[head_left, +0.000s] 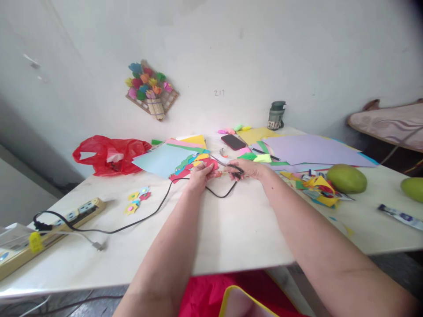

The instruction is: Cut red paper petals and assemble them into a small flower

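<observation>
My right hand (247, 169) is closed around a black corded glue gun (236, 171), mostly covered by the fingers. Its black cord (145, 216) loops under my hands and runs left to the power strip. Just left of it, my left hand (201, 174) has its fingers pinched together; whatever small piece they hold is hidden. Behind the left hand lie red, yellow, blue and green cut paper pieces (185, 166). Several small paper flowers (133, 204) rest on the table to the left.
A power strip (71, 221) lies along the left side. Toward the back are a red plastic bag (109, 154), a light blue sheet (155, 159), a phone (233, 141) and purple paper (304, 148). Paper scraps (322, 191), a green mango (346, 178) and a tube (401, 216) are right.
</observation>
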### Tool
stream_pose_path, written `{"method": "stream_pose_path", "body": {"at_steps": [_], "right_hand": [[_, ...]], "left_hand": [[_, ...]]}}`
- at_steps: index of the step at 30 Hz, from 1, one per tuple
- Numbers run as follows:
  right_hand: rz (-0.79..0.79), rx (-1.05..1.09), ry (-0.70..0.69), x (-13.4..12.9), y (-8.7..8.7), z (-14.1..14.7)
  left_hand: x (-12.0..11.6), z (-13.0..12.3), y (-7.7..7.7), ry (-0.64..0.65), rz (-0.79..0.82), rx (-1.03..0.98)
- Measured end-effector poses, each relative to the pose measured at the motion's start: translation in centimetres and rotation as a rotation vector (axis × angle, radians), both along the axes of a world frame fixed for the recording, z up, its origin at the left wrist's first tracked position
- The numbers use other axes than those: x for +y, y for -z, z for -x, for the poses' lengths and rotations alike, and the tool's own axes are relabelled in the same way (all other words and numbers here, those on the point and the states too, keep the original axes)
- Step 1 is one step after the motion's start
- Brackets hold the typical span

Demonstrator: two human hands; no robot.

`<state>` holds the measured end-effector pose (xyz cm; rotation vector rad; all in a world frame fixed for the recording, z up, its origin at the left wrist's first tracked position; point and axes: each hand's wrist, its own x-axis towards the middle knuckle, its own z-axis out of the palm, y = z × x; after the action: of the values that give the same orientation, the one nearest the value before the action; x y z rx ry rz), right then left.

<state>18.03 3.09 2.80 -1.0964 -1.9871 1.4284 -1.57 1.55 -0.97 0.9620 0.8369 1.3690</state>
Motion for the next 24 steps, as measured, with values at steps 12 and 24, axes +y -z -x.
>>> {"method": "stream_pose_path", "body": {"at_steps": [12,24], "right_hand": [[-0.029,0.126,0.047,0.8,1.0,-0.2],[-0.098,0.383,0.307,0.5,0.5,1.0]], "left_hand": [[-0.3,0.1,-0.1,0.072,-0.032,0.071],[-0.9,0.0,-0.6,0.179,-0.073,0.222]]}}
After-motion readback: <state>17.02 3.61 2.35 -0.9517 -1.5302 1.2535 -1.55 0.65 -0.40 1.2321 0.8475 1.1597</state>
